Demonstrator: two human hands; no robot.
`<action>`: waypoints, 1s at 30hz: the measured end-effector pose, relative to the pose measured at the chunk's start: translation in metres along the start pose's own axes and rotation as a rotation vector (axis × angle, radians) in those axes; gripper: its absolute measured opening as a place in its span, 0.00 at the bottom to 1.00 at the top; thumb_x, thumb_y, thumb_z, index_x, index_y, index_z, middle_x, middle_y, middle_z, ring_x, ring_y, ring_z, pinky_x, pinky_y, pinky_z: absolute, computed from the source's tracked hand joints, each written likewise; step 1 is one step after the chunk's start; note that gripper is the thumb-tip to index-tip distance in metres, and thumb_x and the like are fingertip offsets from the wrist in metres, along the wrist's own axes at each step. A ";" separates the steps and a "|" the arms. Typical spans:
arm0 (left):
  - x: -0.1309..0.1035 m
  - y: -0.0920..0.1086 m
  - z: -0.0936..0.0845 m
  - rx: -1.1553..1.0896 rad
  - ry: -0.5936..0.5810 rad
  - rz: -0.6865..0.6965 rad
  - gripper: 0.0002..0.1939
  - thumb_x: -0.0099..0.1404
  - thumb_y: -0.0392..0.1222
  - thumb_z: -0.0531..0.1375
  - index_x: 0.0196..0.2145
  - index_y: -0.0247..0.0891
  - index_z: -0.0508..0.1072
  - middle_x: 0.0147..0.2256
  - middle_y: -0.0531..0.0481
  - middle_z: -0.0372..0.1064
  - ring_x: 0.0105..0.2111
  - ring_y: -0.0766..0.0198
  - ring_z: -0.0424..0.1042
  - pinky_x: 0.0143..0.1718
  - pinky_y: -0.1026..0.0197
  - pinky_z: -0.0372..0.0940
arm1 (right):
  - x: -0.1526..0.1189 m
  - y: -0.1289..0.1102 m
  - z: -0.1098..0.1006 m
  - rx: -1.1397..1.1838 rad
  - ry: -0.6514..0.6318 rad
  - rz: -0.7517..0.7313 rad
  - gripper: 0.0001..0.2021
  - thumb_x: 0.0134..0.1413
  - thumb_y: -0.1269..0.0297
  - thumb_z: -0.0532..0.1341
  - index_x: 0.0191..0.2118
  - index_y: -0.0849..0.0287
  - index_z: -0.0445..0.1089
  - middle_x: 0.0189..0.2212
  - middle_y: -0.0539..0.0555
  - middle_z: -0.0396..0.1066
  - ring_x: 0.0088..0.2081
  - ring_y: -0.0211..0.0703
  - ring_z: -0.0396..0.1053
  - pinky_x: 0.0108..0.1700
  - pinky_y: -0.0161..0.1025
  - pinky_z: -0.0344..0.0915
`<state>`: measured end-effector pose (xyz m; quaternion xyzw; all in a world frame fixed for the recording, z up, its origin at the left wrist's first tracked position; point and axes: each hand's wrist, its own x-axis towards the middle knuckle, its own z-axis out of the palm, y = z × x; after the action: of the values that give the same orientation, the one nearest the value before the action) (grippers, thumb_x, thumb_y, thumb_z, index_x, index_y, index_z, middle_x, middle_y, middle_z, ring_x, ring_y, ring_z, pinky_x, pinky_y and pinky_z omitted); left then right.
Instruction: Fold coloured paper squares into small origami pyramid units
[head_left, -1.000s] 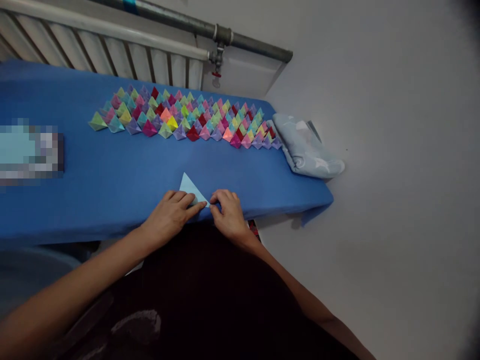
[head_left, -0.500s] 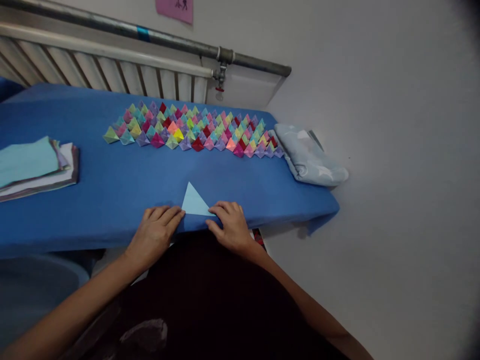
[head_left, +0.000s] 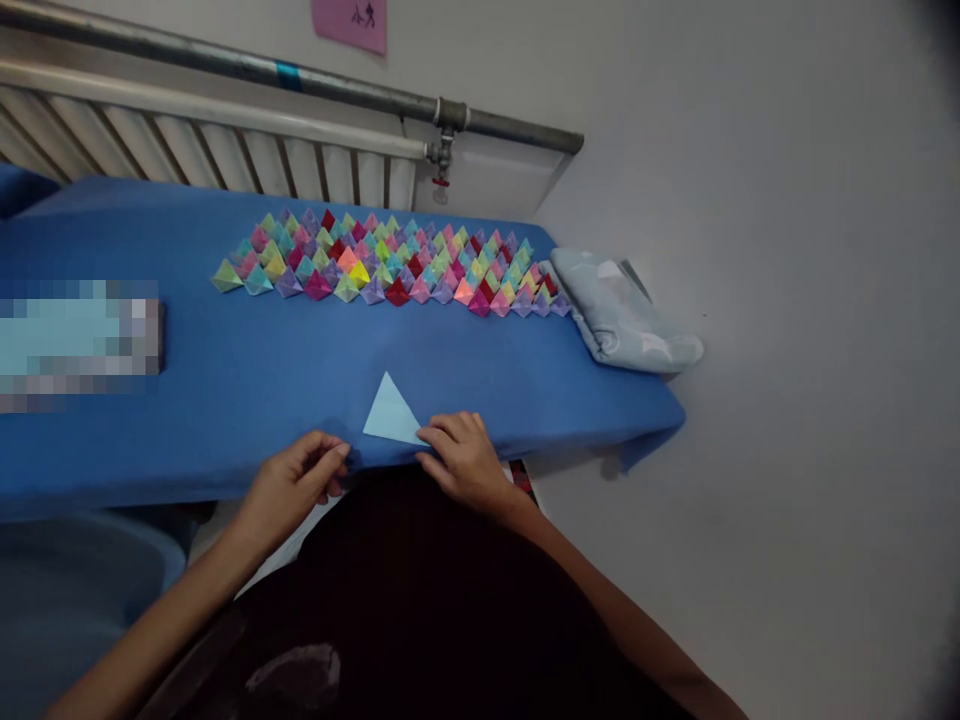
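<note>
A pale blue sheet of paper (head_left: 391, 412), folded into a triangle, lies near the front edge of the blue-covered surface. Its right corner is pinched under the thumb and fingers of my right hand (head_left: 466, 458). To the left of the paper and apart from it, my left hand (head_left: 300, 478) is lifted with its fingers curled in and the thumb against them. Nothing shows in that hand.
Rows of small colourful folded-paper pieces (head_left: 397, 291) stand along the back. A blurred pale blue stack (head_left: 60, 335) lies at left, a folded grey-blue cloth (head_left: 626, 320) at right. Behind are a radiator (head_left: 247, 150) and a pipe (head_left: 360, 95); a wall rises at right.
My left hand has come off the paper's left corner, moved slightly left and toward me, and curled its fingers. My right hand stays on the right corner.
</note>
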<state>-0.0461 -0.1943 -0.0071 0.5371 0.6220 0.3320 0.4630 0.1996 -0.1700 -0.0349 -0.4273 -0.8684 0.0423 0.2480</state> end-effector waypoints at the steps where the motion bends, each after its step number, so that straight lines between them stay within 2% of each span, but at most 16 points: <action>1: 0.001 0.001 0.001 -0.058 -0.025 -0.032 0.20 0.55 0.61 0.61 0.28 0.40 0.72 0.22 0.53 0.70 0.20 0.64 0.68 0.22 0.62 0.64 | 0.000 0.000 -0.001 0.000 -0.007 -0.011 0.09 0.63 0.64 0.60 0.45 0.57 0.74 0.43 0.58 0.75 0.41 0.48 0.65 0.44 0.46 0.58; 6: 0.000 0.006 0.006 -0.236 -0.178 -0.222 0.21 0.50 0.61 0.66 0.28 0.38 0.74 0.27 0.49 0.74 0.22 0.64 0.71 0.20 0.63 0.64 | -0.001 -0.001 -0.007 0.024 -0.009 -0.065 0.10 0.66 0.67 0.56 0.40 0.55 0.76 0.37 0.55 0.75 0.37 0.44 0.64 0.41 0.44 0.56; 8: 0.000 0.009 0.008 -0.306 -0.199 -0.282 0.22 0.49 0.59 0.68 0.29 0.37 0.75 0.28 0.48 0.76 0.23 0.63 0.72 0.21 0.63 0.65 | -0.001 -0.002 -0.010 0.032 0.005 -0.102 0.11 0.66 0.68 0.55 0.40 0.55 0.76 0.36 0.56 0.74 0.36 0.44 0.64 0.40 0.43 0.57; 15: 0.002 0.010 0.013 -0.503 -0.062 -0.320 0.22 0.45 0.55 0.73 0.28 0.35 0.74 0.27 0.49 0.76 0.23 0.65 0.73 0.21 0.65 0.66 | 0.003 -0.006 -0.010 0.026 -0.009 -0.198 0.12 0.65 0.67 0.54 0.38 0.54 0.76 0.34 0.55 0.74 0.34 0.43 0.64 0.39 0.43 0.59; 18: 0.004 0.007 0.007 -0.548 -0.030 -0.264 0.22 0.46 0.55 0.74 0.29 0.36 0.75 0.28 0.50 0.76 0.25 0.65 0.74 0.24 0.64 0.69 | 0.003 -0.007 -0.013 0.107 0.048 -0.224 0.09 0.64 0.60 0.58 0.40 0.55 0.75 0.36 0.56 0.74 0.35 0.43 0.67 0.40 0.43 0.62; 20: 0.006 0.004 0.002 -0.607 -0.019 -0.206 0.21 0.47 0.54 0.74 0.31 0.37 0.75 0.28 0.51 0.76 0.27 0.65 0.75 0.28 0.64 0.70 | 0.006 -0.007 -0.018 0.228 0.145 -0.157 0.10 0.63 0.57 0.60 0.44 0.55 0.74 0.40 0.57 0.74 0.40 0.45 0.70 0.43 0.44 0.66; 22: 0.009 0.001 -0.003 -0.683 -0.039 -0.160 0.20 0.48 0.54 0.74 0.29 0.38 0.75 0.26 0.53 0.75 0.27 0.66 0.74 0.30 0.64 0.70 | 0.012 -0.008 -0.026 0.364 0.248 -0.013 0.09 0.63 0.60 0.59 0.46 0.54 0.73 0.42 0.57 0.73 0.43 0.45 0.71 0.46 0.45 0.68; 24: 0.013 0.000 -0.005 -0.756 -0.081 -0.117 0.20 0.47 0.54 0.74 0.26 0.38 0.73 0.23 0.54 0.72 0.25 0.67 0.72 0.29 0.64 0.69 | 0.023 -0.011 -0.036 0.507 0.303 0.083 0.07 0.64 0.62 0.58 0.43 0.53 0.73 0.40 0.55 0.73 0.41 0.43 0.72 0.44 0.43 0.69; 27: 0.017 -0.002 -0.004 -0.817 -0.150 -0.051 0.21 0.47 0.55 0.74 0.23 0.37 0.72 0.21 0.55 0.70 0.23 0.67 0.70 0.28 0.63 0.68 | 0.041 -0.023 -0.049 0.693 0.283 0.115 0.06 0.63 0.63 0.59 0.39 0.54 0.73 0.36 0.53 0.73 0.39 0.42 0.71 0.43 0.41 0.69; 30: 0.018 -0.002 0.000 -0.826 -0.210 -0.017 0.21 0.47 0.55 0.74 0.22 0.37 0.72 0.21 0.53 0.71 0.23 0.67 0.70 0.28 0.63 0.68 | 0.056 -0.040 -0.057 0.859 0.193 0.181 0.06 0.58 0.61 0.63 0.42 0.53 0.72 0.38 0.52 0.72 0.38 0.40 0.70 0.42 0.39 0.69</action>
<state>-0.0466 -0.1769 -0.0125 0.3320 0.3908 0.4931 0.7028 0.1690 -0.1606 0.0488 -0.3619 -0.7042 0.3805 0.4779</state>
